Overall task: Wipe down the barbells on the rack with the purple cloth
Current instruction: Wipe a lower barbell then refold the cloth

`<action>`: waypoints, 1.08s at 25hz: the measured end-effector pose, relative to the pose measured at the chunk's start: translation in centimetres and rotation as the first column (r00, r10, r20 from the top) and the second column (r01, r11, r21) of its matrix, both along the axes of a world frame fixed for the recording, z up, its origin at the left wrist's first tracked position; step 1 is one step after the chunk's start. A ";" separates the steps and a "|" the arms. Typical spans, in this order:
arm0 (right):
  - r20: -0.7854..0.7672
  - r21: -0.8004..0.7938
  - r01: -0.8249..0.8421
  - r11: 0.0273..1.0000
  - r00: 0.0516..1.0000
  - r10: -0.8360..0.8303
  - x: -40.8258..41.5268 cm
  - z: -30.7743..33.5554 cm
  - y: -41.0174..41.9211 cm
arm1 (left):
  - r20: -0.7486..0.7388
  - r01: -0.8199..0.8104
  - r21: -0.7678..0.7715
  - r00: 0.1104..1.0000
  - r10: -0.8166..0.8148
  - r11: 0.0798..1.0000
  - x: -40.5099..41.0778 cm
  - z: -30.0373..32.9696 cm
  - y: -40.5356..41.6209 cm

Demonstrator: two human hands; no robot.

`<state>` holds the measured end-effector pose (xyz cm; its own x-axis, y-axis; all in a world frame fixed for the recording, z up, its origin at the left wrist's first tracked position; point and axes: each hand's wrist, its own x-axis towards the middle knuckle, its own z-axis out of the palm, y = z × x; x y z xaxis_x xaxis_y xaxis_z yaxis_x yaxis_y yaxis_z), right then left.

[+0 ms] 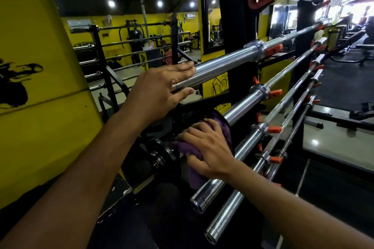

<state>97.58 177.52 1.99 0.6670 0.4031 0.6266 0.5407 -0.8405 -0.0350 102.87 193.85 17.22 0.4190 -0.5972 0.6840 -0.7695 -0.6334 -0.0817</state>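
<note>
Left hand (pixel 159 89) curled round near end of second barbell (pixel 224 64) from top of rack (pixel 238 79), thumb under, fingers over. Right hand (pixel 208 147) grips purple cloth (pixel 189 147), bunched over end of next barbell down (pixel 240 107) (bar end hidden under cloth). Lower barbells jut out below, orange hooks (pixel 274 49) holding them.

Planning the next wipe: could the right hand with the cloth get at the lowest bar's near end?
Probably yes. The right hand grips the purple cloth just above the lowest bar, and nothing shows between them.
</note>
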 end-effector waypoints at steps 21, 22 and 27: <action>-0.119 -0.181 0.125 0.976 0.982 -0.148 0.9 2.1 0.7 | 0.018 -0.002 0.011 1.000 0.002 1.000 -0.5 -0.2 -0.1; -0.044 -0.234 0.086 0.968 0.994 -0.098 0.8 1.4 0.1 | 0.014 0.002 0.007 1.000 -0.002 1.000 -0.6 -0.1 -0.2; 0.028 -0.624 -0.088 0.777 0.991 0.134 0.4 1.8 -1.4 | -0.005 -0.015 0.008 1.000 0.015 1.000 -1.0 -0.1 -0.3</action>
